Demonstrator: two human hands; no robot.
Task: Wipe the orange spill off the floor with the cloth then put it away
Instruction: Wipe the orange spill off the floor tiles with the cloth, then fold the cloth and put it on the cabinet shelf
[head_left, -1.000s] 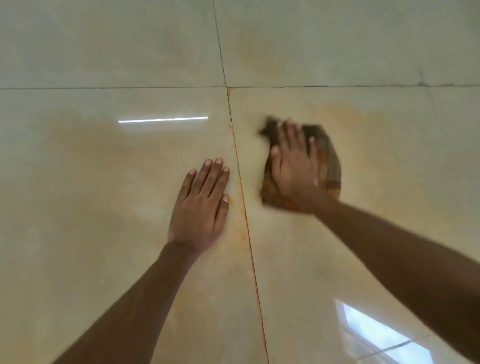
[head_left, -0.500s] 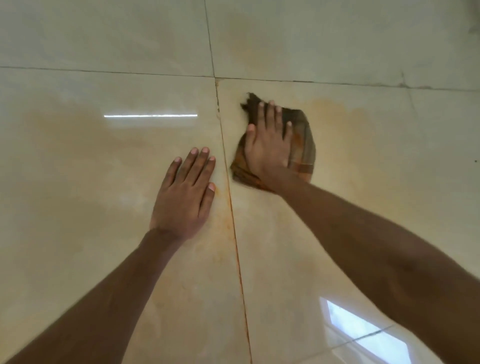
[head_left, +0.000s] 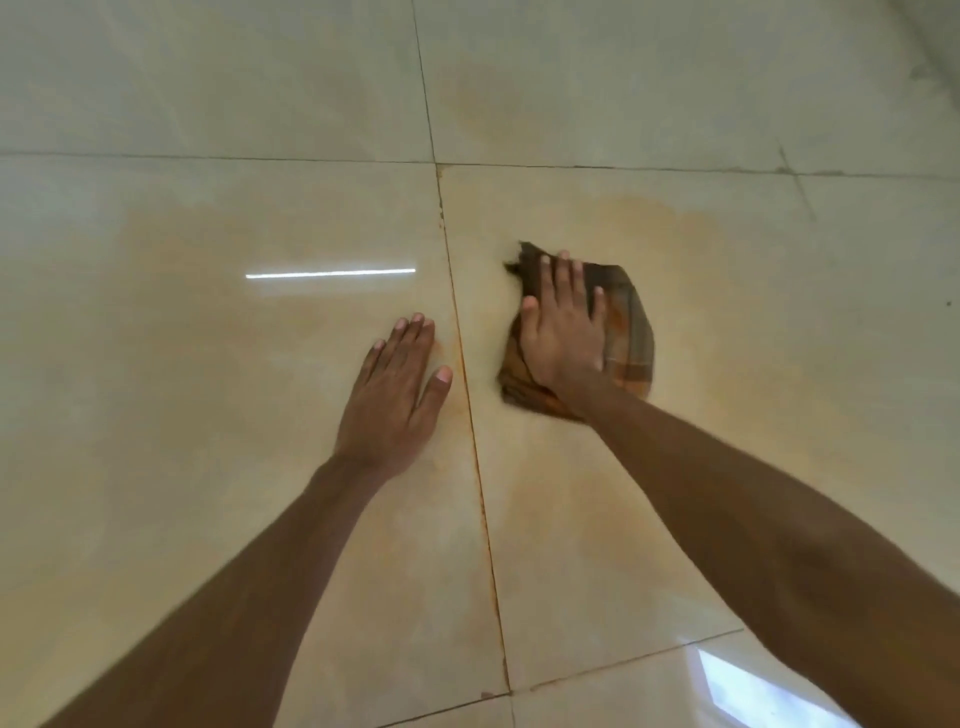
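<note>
While my left hand (head_left: 392, 392) rests spread flat on the tiled floor (head_left: 208, 415), my right hand (head_left: 563, 327) presses, fingers splayed, on the brown cloth (head_left: 631, 332) over the orange spill (head_left: 675, 223).

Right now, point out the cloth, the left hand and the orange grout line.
cloth (head_left: 631, 332), head view, checked part right of the hand
left hand (head_left: 395, 395), head view, back of hand
orange grout line (head_left: 480, 493), head view, mid-seam

Head-worn view, steeply down, close above floor (head_left: 208, 467)
</note>
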